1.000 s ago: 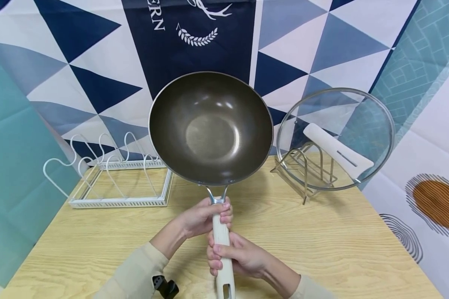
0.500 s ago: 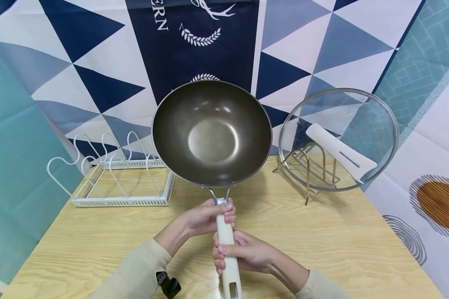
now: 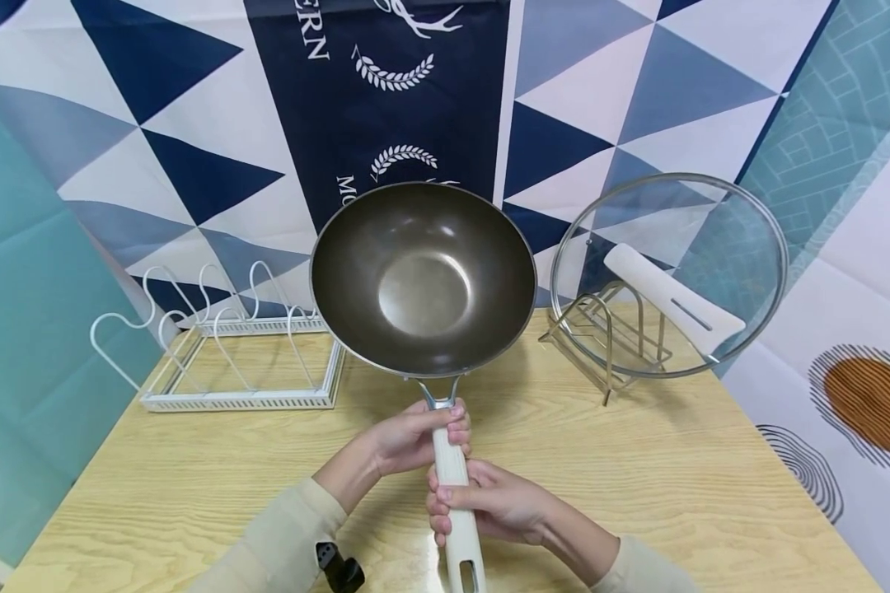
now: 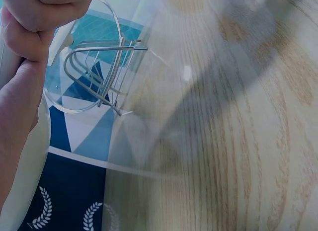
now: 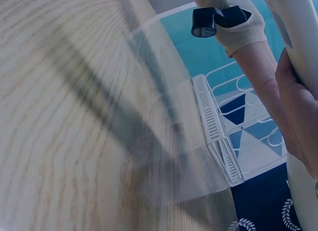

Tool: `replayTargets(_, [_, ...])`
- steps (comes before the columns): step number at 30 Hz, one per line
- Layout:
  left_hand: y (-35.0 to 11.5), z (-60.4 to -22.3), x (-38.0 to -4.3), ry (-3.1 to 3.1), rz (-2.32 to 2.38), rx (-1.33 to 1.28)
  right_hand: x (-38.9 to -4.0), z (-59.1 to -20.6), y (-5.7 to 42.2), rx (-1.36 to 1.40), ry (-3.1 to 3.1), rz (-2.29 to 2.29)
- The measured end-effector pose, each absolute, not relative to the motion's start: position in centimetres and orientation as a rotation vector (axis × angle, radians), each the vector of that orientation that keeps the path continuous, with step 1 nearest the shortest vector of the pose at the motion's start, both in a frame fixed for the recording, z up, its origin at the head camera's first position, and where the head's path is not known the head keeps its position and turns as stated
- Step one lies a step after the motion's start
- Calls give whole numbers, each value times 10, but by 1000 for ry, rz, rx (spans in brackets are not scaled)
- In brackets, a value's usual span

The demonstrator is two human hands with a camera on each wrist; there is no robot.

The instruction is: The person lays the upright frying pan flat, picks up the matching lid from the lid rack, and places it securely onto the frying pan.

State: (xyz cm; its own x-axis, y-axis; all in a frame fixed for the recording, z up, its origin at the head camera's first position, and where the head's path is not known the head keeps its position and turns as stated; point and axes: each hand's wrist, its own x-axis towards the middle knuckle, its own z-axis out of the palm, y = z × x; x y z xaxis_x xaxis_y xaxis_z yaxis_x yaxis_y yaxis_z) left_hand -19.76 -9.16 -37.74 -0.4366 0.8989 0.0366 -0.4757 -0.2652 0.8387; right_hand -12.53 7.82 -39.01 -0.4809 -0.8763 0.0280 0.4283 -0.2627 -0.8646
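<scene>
A deep dark-brown wok [image 3: 423, 280] with a cream handle [image 3: 460, 527] is tilted up with its inside facing me, in the middle of the head view. My left hand [image 3: 411, 436] grips the handle at its top, just below the metal fork that joins it to the pan. Lower down, my right hand [image 3: 485, 502] wraps around the same handle, thumb across its front. In the left wrist view my left hand [image 4: 30, 32] shows at the upper left edge. The right wrist view has part of the pale outside of the wok [image 5: 300, 196] at its lower right.
A white wire rack [image 3: 237, 401] stands at the back left of the wooden table [image 3: 215, 486]. At the back right, a glass lid [image 3: 742, 247] with a cream handle leans in a small metal stand [image 3: 608, 346]. Patterned cloth hangs behind.
The wok's bowl has come down and looks a little smaller, uncovering more of the printed cloth behind it. Both hands keep their grip and have shifted slightly right in the head view.
</scene>
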Motion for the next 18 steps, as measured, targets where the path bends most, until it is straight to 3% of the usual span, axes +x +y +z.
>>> replayTargets(18, [-90,-386,-196,960,1853,553,-122,-395,76,-625,1052,-1887])
